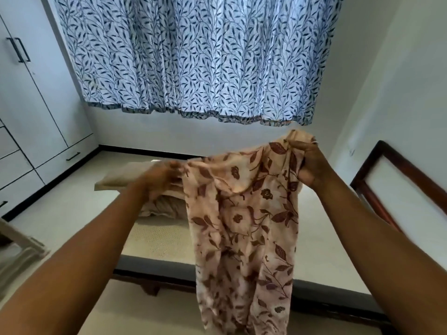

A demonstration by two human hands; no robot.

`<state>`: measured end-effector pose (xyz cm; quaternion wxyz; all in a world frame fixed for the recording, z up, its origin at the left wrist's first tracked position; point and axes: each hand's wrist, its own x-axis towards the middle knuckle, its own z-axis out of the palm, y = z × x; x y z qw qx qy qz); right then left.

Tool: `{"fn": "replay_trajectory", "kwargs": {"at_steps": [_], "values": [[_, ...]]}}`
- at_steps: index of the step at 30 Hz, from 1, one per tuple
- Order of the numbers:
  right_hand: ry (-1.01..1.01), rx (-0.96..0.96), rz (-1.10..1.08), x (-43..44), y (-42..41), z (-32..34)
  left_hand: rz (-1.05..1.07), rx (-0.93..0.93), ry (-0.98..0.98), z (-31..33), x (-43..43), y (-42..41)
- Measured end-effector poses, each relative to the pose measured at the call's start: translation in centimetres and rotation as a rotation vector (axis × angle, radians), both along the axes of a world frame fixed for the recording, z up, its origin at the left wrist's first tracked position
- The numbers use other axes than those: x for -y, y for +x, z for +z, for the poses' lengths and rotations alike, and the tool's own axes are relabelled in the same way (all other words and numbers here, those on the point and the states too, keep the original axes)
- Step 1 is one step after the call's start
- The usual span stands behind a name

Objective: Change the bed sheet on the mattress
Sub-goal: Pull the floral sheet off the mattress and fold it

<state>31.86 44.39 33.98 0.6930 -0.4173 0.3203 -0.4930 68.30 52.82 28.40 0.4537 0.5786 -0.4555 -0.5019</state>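
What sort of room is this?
Probably a bedroom: a bare mattress lies on a low frame, a wardrobe lines the left wall, and the left hand and right hand hold up a floral sheet.

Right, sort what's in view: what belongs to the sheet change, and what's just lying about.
Job: floral sheet, held up by the left hand and right hand; mattress below it.
Lying about: pillow at the mattress's far end, leaf-print curtain, wardrobe, wooden frame at the right.

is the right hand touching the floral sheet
Touching: the head view shows the right hand gripping the bunched top edge of the floral sheet.
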Motion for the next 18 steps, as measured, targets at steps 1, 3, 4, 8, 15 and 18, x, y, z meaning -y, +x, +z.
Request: {"fn": "replay_trajectory", "kwargs": {"at_steps": [1,3,4,8,15,18], "values": [[0.015,-0.001,0.016,-0.1,-0.4,-0.4,0.043,-0.104,-0.076,1.8,0.2,0.1],[0.032,-0.014,0.078,-0.6,-0.7,-1.2,0.180,-0.337,-0.236,5.0,0.7,0.6],[0.036,-0.026,0.098,-0.8,-0.7,-1.5,0.198,-0.466,-0.318,6.1,0.9,0.9],[-0.028,0.013,0.093,-1.0,-0.8,-0.9,-0.076,-0.134,-0.089,4.4,-0.2,-0.3],[-0.137,0.300,-0.022,1.4,-5.2,-0.5,0.170,-0.218,-0.268,5.9,0.3,0.0],[-0.109,0.122,-0.019,1.2,-5.4,-4.2,0.211,-0.280,-0.350,7.7,1.0,1.2]]}}
